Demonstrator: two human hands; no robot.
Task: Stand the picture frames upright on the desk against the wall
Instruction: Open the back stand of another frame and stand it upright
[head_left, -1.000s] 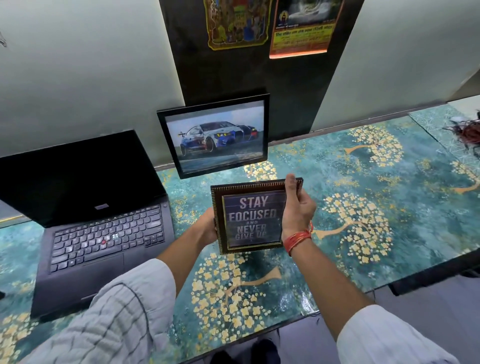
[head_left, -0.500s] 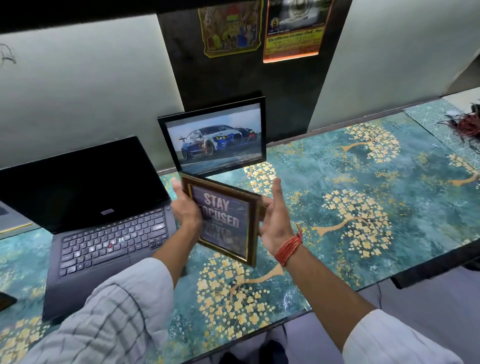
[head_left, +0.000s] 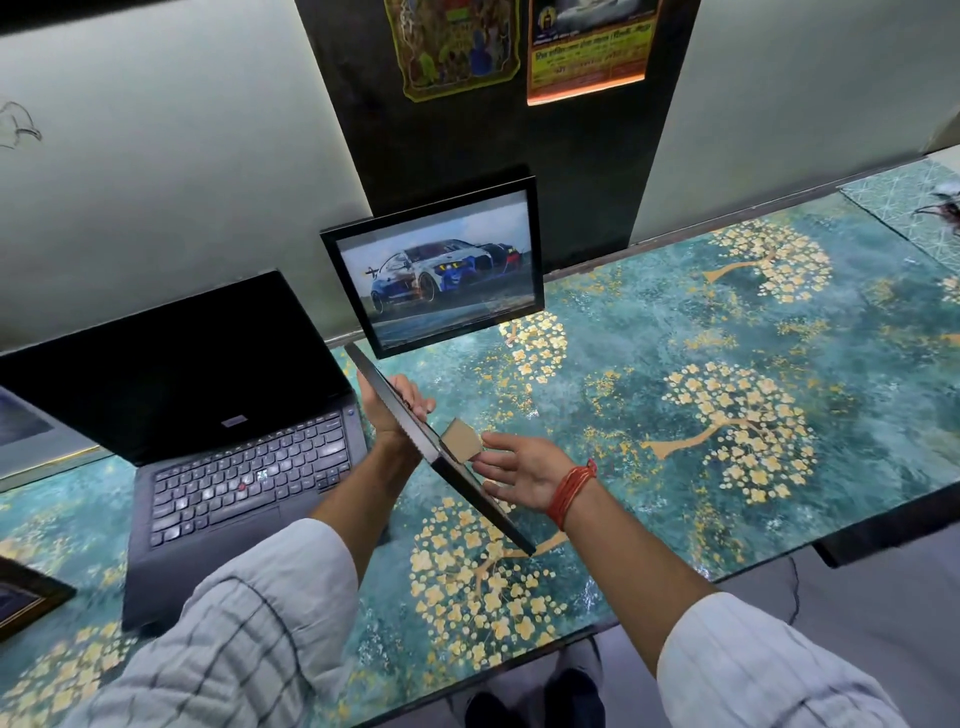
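I hold the small gold-trimmed quote frame edge-on above the desk, its face turned left and hidden. My left hand grips it from the left, fingers wrapped over the upper edge. My right hand is at its back, fingertips on the brown cardboard stand flap, which sticks out from the backing. The black-framed car picture stands upright against the dark wall panel behind. A third frame lies flat at the desk's left edge, partly out of view.
An open black laptop sits left of my hands on the teal floral desk. Two posters hang on the dark panel. A dark tangled object lies at the far right. The desk's front edge runs below my forearms.
The quote frame has been turned from facing me to edge-on, its back toward my right hand. My right hand left the frame's side edge and now touches the stand flap.
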